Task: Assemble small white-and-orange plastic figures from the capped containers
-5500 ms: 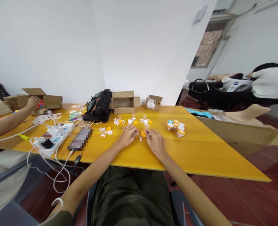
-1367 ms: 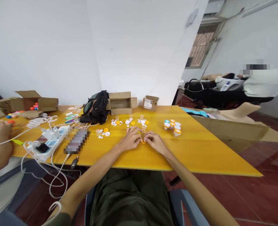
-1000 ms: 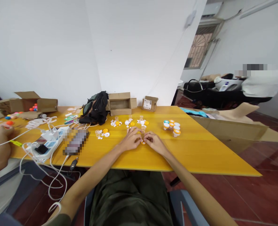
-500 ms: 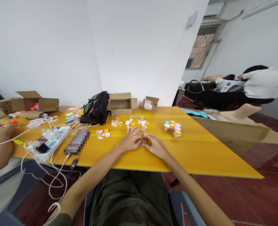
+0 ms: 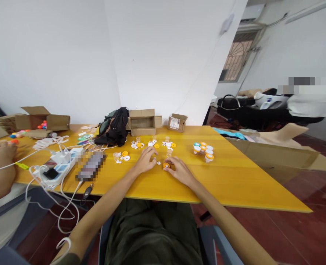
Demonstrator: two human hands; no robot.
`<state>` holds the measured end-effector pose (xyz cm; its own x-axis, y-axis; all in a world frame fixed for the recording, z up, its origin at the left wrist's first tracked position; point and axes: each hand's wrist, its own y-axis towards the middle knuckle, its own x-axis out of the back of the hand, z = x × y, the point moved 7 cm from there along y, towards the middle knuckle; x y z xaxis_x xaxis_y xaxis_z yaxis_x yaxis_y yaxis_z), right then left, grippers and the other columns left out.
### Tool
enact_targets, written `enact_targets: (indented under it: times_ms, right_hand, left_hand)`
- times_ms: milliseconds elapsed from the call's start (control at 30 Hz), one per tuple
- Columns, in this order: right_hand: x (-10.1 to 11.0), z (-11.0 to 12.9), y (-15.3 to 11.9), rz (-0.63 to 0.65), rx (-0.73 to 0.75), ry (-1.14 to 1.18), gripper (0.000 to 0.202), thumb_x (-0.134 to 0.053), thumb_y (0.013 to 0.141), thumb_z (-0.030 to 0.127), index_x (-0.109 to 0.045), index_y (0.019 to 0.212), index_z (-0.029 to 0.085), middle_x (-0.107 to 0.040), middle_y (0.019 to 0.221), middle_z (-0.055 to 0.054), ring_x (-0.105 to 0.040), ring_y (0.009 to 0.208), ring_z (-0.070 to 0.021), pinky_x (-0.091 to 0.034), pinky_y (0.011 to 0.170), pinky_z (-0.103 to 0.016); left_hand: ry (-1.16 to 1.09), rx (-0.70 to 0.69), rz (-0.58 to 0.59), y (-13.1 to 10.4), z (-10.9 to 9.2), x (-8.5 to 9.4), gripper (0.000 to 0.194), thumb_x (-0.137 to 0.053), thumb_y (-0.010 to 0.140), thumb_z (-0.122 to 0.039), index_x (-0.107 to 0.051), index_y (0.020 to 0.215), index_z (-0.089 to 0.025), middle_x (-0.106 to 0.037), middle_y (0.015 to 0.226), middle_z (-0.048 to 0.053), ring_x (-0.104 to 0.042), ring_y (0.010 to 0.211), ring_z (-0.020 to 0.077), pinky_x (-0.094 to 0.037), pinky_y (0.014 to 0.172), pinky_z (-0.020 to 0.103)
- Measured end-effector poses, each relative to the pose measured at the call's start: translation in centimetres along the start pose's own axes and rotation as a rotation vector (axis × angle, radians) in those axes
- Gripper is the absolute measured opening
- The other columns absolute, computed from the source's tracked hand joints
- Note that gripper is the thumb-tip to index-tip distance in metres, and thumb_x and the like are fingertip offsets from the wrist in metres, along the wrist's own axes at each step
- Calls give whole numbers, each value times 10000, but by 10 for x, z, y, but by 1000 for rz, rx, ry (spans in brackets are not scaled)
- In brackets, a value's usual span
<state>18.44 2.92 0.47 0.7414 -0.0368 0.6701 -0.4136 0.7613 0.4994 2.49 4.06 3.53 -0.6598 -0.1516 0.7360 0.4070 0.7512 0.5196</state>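
My right hand [image 5: 178, 170] grips an orange round lid [image 5: 164, 165] with a white middle, low over the table. To its left, my left hand [image 5: 146, 160] is apart from the lid, thumb and fingers spread. A small white part [image 5: 158, 162] lies between the two hands. Just beyond them stands a clear plastic cup [image 5: 169, 152]. Farther back are loose white pieces [image 5: 152, 143] and an orange ring [image 5: 157, 146]. Off to the right, several cups with orange, white and teal lids stand in a group [image 5: 209, 157].
On the left are a power strip [image 5: 58, 170] with tangled white cables and a phone [image 5: 90, 166]. A black bag [image 5: 113, 129] and open cardboard boxes [image 5: 143, 130] line the back. Another person's hands [image 5: 4, 152] are at the far left, near coloured balls.
My left hand has moved left, away from the right hand and the orange lid. The lid, now more visible, remains in my right hand.
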Motion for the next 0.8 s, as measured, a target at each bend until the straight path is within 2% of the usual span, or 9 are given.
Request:
enact_targets:
  times_ms: [167, 300, 433, 533, 800]
  right_hand:
    - [-5, 2, 7, 20, 21, -48, 160, -642, 853, 235, -679, 1006, 261, -719, 1010, -61, -655, 967, -254, -518, 883, -415]
    - [-9, 5, 11, 50, 31, -101, 216, -612, 868, 245, -689, 1068, 275, -715, 1058, -69, -620, 1034, -274, -491, 879, -426]
    - [-14, 11, 14, 79, 60, -166, 289, -601, 886, 261, -682, 1162, 279, -714, 1124, -85, -582, 1081, -294, -448, 899, -454]
    - [-21, 14, 17, 121, 62, -174, 260, -586, 906, 259, -701, 1137, 276, -708, 1107, -89, -582, 1058, -284, -435, 892, -446]
    - [-23, 21, 15, 124, 92, -105, 233, -552, 946, 258, -696, 1125, 294, -708, 1077, -64, -599, 1002, -249, -431, 897, -421]
  left_hand:
    - [-27, 47, 101, -3, 8, -3, 222, -528, 806, -159, -597, 1009, -217, -626, 1047, 57, -615, 902, 204, -517, 864, 340]
    - [23, 102, 148, -5, 13, -6, 188, -539, 799, -153, -604, 959, -226, -650, 911, 27, -613, 810, 189, -516, 787, 306]
    - [37, 100, 142, -4, 14, -6, 165, -523, 802, -114, -621, 881, -222, -666, 851, 21, -624, 824, 196, -513, 804, 307]
    - [23, 81, 129, -3, 17, -6, 192, -503, 818, -88, -636, 846, -223, -678, 860, 25, -631, 845, 193, -513, 822, 301]
    - [-92, 87, 89, 0, 24, -10, 142, -568, 865, -131, -679, 902, -211, -704, 902, 36, -639, 848, 188, -525, 828, 312]
